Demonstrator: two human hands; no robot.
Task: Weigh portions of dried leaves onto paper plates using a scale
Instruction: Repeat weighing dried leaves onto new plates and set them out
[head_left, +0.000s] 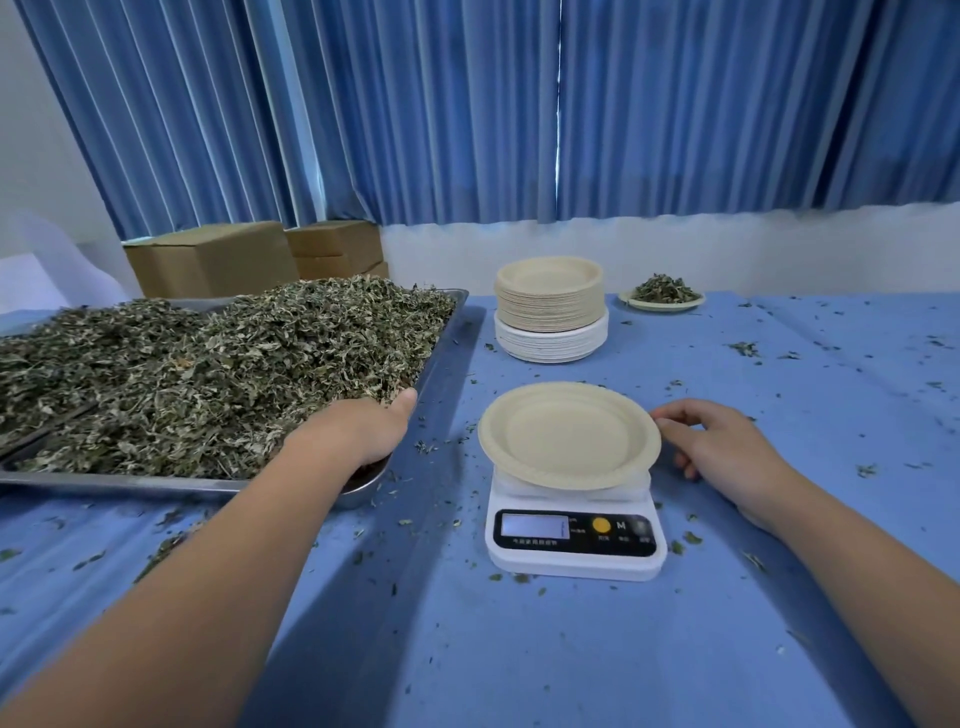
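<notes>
A heap of dried leaves (208, 364) fills a big metal tray (447, 358) on the left. My left hand (363, 431) is pushed into the heap at the tray's near right corner; the thumb shows, but the fingers are buried in the leaves. An empty beige paper plate (569, 434) sits on a white digital scale (574, 540) at the centre. My right hand (722, 452) lies just right of the plate with loosely bent fingers; its fingertips are at the plate's rim and hold nothing.
Behind the scale stands a stack of paper plates (550, 306), beige on white. A plate with a leaf portion (662, 293) sits at the back right. Leaf crumbs dot the blue tablecloth (779, 389). Cardboard boxes (218, 257) stand behind the tray.
</notes>
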